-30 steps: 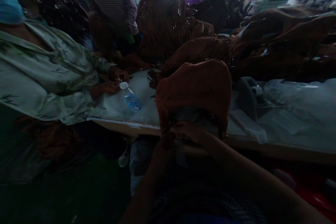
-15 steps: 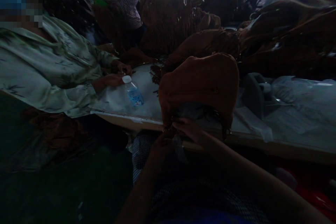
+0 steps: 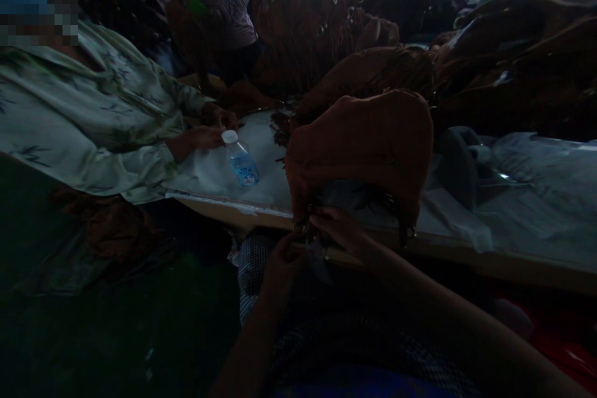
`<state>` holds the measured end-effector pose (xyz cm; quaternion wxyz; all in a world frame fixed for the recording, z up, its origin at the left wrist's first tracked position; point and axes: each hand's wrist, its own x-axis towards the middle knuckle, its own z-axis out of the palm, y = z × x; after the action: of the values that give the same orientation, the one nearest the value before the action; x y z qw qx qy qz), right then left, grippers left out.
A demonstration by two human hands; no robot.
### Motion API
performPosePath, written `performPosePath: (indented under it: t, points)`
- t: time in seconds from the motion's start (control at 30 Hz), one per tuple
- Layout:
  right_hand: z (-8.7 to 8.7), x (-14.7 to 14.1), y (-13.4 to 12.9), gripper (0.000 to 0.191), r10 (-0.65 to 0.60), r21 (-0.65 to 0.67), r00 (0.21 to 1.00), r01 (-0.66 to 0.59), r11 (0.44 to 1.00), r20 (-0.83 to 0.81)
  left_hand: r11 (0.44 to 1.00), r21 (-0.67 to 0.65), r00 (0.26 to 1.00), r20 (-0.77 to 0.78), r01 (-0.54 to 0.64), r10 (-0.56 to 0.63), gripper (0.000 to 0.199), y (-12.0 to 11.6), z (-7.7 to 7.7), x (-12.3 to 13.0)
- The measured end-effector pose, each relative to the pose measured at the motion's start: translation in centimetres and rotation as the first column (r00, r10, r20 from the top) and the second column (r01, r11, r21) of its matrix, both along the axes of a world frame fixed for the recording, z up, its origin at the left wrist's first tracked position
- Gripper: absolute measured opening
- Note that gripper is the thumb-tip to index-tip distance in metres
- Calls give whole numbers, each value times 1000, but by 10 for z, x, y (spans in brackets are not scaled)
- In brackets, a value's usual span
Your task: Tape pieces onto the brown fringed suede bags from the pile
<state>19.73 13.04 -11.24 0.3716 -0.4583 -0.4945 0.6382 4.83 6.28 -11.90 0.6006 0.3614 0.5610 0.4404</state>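
A brown bag [image 3: 359, 137] with a curved, cut-in lower side lies on the table, its two narrow ends towards me. Metal fittings [image 3: 301, 227] glint at its left end. My right hand [image 3: 340, 230] has closed its fingers on that end from the right. Just below and to the left, my left hand [image 3: 283, 261] pinches at the same fittings; dimness hides exactly what lies between its fingertips. A thin translucent strip [image 3: 319, 264] hangs under my hands. At the bag's right end another metal ring [image 3: 411, 232] shows.
A water bottle [image 3: 241, 161] stands on the white tabletop [image 3: 265, 189] left of the bag. A co-worker's hands [image 3: 209, 130] are behind it. On the right are a grey tape dispenser [image 3: 459, 165] and clear plastic [image 3: 545, 168]. Brown bags [image 3: 373, 71] are heaped behind.
The view has shifted slightly, so most things sit a little further right. My left hand's fingers have moved slightly at the fittings; my right hand keeps its place on the bag's end.
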Motion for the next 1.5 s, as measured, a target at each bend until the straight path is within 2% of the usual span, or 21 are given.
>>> performPosePath:
  t: [0.13, 0.3, 0.43, 0.7, 0.87, 1.03, 1.27, 1.4, 1.5]
  points:
    - [2, -1, -1, 21, -18, -18, 1000, 18, 1000, 24, 999, 47, 997, -72, 7, -3, 61, -2, 4, -1]
    - [2, -2, -2, 20, -8, -20, 1000, 9, 1000, 24, 994, 111, 985, -170, 22, -3, 60, -5, -1, -2]
    - [0, -1, -2, 20, -14, 13, 996, 13, 1000, 85, 991, 131, 969, -245, 23, 10, 57, -6, -4, -2]
    - [2, 0, -2, 21, -8, 20, 994, 6, 1000, 108, 992, 122, 968, -252, 44, -12, 56, -4, 5, 0]
    - [-1, 6, 3, 23, 81, 69, 983, -93, 993, 162, 986, 113, 953, -290, 123, -86, 56, 1, 9, 0]
    - [-2, 9, 5, 20, 82, 67, 974, -98, 993, 210, 976, 135, 937, -328, 172, -120, 55, 9, 14, -1]
    - [-3, 5, -1, 20, 10, 84, 976, -29, 996, 216, 983, 139, 963, -257, 118, -80, 57, 10, 8, 4]
    - [-3, 4, -2, 24, 28, 42, 966, -40, 998, 257, 994, 98, 988, -154, 44, -29, 57, 9, 2, 13]
    - [-1, 6, -2, 23, 36, 57, 957, -54, 997, 288, 999, 29, 999, -18, -26, 27, 56, 11, -2, 20]
